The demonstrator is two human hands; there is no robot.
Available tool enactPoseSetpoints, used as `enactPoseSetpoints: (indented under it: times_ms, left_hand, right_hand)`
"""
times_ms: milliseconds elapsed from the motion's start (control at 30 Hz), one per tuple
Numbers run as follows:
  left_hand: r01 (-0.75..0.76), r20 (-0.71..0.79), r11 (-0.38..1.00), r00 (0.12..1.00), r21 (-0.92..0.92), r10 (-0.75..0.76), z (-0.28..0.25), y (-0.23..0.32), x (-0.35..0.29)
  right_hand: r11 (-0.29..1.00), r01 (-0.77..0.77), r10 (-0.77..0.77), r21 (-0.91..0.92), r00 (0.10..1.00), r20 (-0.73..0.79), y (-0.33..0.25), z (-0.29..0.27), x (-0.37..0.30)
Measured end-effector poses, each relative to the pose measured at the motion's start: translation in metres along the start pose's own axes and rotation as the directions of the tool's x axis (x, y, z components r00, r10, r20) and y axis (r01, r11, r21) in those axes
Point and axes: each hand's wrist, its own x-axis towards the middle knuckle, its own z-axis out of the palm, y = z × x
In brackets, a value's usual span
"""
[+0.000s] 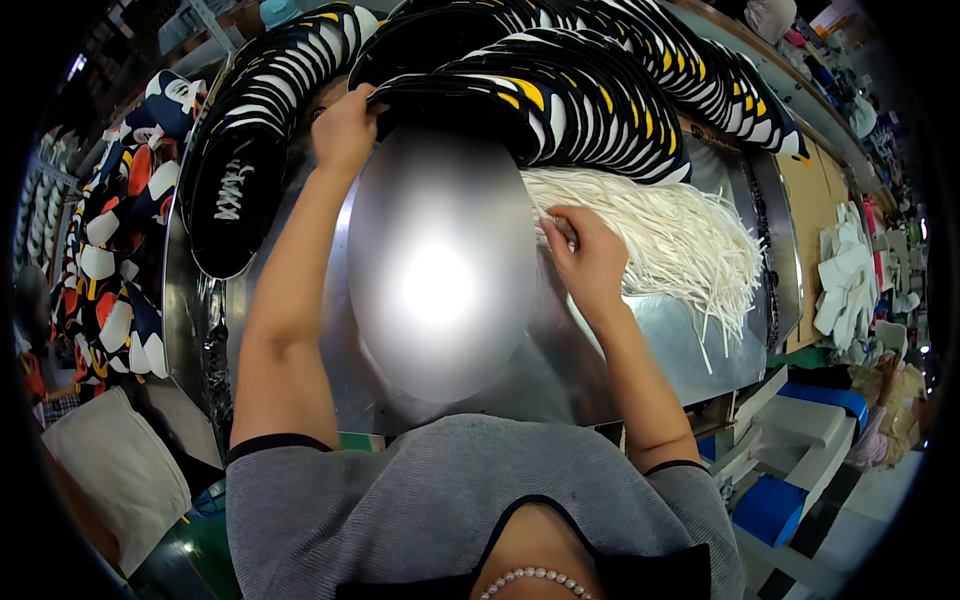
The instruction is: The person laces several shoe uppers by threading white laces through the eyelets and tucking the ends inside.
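Observation:
My left hand (345, 132) is closed on the near-left edge of a dark shoe upper (515, 92) with yellow and white patches, at the front of a nested row. A smooth pale oval blur hides the middle of the view and much of that upper. Beside the blur, my right hand (592, 258) is closed in a pinch on what looks like a white shoelace, at the left edge of a heap of white laces (680, 235). The fingertips are partly hidden. The heap lies on a shiny metal tabletop (690, 350).
Nested dark uppers (620, 110) curve along the back. Another row (300, 75) stands at the left, its nearest upper (235, 205) showing white lacing. Colourful pieces (110, 250) pile up further left. At the right are a cardboard sheet (815, 200), white pieces (845, 280) and a grey-and-blue stool-like object (800, 450).

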Motion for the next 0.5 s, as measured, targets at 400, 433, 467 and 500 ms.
enactPoseSetpoints:
  times_ms: [400, 433, 467, 500]
  left_hand:
    - [-0.272, 0.158, 0.956, 0.945, -0.113, 0.288, -0.113, 0.124, -0.219]
    - [-0.201, 0.318, 0.972, 0.919, -0.125, 0.231, -0.092, 0.135, -0.233]
    - [-0.098, 0.304, 0.95, 0.933, -0.297, 0.191, -0.08, 0.129, -0.244]
    - [0.011, 0.293, 0.887, 0.946, -0.461, 0.141, -0.07, 0.117, -0.252]
  right_hand:
    - [0.883, -0.223, 0.124, 0.414, 0.96, 0.251, 0.006, 0.017, 0.012]
    - [0.732, -0.41, 0.136, 0.544, 0.871, 0.473, -0.037, 0.004, 0.004]
    - [0.71, -0.416, 0.009, 0.568, 0.812, 0.584, -0.071, -0.008, -0.008]
    - [0.498, -0.665, -0.12, 0.556, 0.583, 0.804, -0.11, -0.032, -0.013]
